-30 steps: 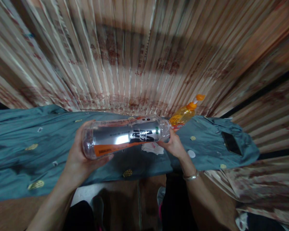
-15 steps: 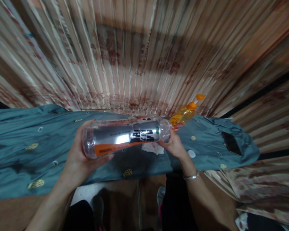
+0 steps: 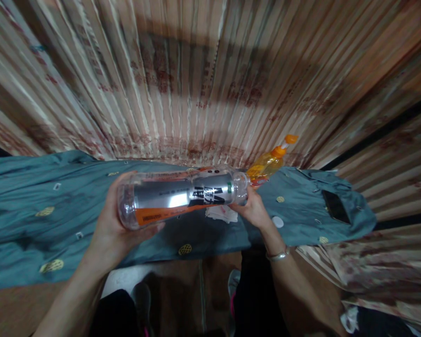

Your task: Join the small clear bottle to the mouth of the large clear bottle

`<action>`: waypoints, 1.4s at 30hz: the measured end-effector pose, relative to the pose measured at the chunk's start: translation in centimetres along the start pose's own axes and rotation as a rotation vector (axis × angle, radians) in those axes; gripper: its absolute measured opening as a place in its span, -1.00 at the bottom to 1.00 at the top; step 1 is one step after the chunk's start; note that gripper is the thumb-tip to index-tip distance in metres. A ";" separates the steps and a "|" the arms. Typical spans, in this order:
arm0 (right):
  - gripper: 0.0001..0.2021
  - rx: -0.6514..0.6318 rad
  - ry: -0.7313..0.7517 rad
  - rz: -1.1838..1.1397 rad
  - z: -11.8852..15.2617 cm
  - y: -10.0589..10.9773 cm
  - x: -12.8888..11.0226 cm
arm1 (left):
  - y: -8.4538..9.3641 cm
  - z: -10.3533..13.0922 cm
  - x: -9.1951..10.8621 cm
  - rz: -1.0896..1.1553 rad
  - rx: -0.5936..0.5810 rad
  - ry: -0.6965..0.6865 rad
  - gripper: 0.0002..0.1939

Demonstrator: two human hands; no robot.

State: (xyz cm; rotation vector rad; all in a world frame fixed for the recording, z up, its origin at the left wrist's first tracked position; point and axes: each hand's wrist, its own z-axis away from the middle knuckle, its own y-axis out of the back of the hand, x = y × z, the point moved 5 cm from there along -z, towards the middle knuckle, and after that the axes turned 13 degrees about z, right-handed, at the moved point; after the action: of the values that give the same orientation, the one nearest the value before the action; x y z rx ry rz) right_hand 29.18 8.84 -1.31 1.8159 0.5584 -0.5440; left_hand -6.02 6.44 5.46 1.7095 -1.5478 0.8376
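Observation:
A clear plastic bottle (image 3: 177,194) with a silver and orange label lies sideways across both my hands, above the cloth. My left hand (image 3: 121,220) is wrapped round its base end, thumb along the lower side. Gripping the neck end on the other side is my right hand (image 3: 250,206), its fingers partly hidden behind the bottle. Just beyond the right hand stands a dish soap bottle (image 3: 266,166) of yellow liquid with an orange cap. Below the held bottle's neck, a white tissue or wrapper (image 3: 221,214) lies on the cloth. A small white disc, perhaps a cap (image 3: 277,222), rests near my right wrist.
A teal patterned cloth (image 3: 214,241) covers the long narrow surface. A dark phone (image 3: 336,207) lies toward its right end. Behind rises a pleated curtain (image 3: 196,93). My legs and shoes are below the front edge.
Almost nothing differs. The held bottle and both hands have shifted very slightly left in view, along with the surroundings; the grip on the bottle is the same.

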 end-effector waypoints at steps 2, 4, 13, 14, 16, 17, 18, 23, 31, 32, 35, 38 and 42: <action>-0.21 0.002 -0.008 0.005 0.0 0.1 0.0 | 0.0 0.0 0.0 0.001 -0.003 -0.001 0.00; -0.21 0.006 -0.007 0.004 0.0 0.2 0.0 | 0.0 0.1 -0.1 0.002 0.001 0.016 0.00; -0.20 0.001 -0.012 0.027 0.1 0.1 0.1 | -0.1 -0.3 0.3 0.026 0.018 0.088 -0.06; -0.21 -0.002 -0.008 0.027 0.1 0.1 0.1 | -0.1 -0.2 0.3 0.023 0.022 0.102 -0.06; -0.21 -0.004 -0.004 0.026 0.1 0.0 0.2 | -0.1 -0.2 0.2 0.024 0.034 0.117 -0.06; -0.22 -0.004 -0.005 0.024 0.1 0.0 0.2 | 0.0 -0.1 0.2 0.025 0.040 0.119 -0.06; -0.23 -0.003 -0.006 0.023 0.1 0.0 0.2 | 0.0 -0.1 0.3 0.025 0.045 0.117 -0.05; -0.27 -0.035 -0.011 0.004 0.1 0.2 -0.3 | 0.0 -0.1 0.2 0.018 0.049 0.149 -0.05; -0.28 -0.055 -0.003 -0.042 0.1 0.3 -0.6 | 0.1 -0.1 0.1 0.028 0.064 0.200 -0.03; -0.28 -0.054 -0.003 -0.042 0.1 0.3 -0.6 | 0.1 -0.1 0.2 0.027 0.066 0.188 -0.05; -0.29 -0.043 0.000 -0.035 0.1 0.2 -0.4 | 0.0 -0.3 0.2 0.031 0.060 0.170 -0.07; -0.29 -0.039 0.005 -0.026 0.0 0.2 -0.3 | -0.1 -0.2 0.0 0.033 0.059 0.187 -0.06; -0.28 -0.038 0.015 -0.022 0.1 0.2 -0.2 | -0.1 0.0 -0.4 0.059 0.069 0.237 -0.03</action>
State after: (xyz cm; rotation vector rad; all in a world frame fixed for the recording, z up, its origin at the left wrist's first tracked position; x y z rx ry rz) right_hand 29.11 8.71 -1.04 1.7812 0.5957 -0.5323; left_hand -5.97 6.71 5.14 1.5550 -1.4283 1.0929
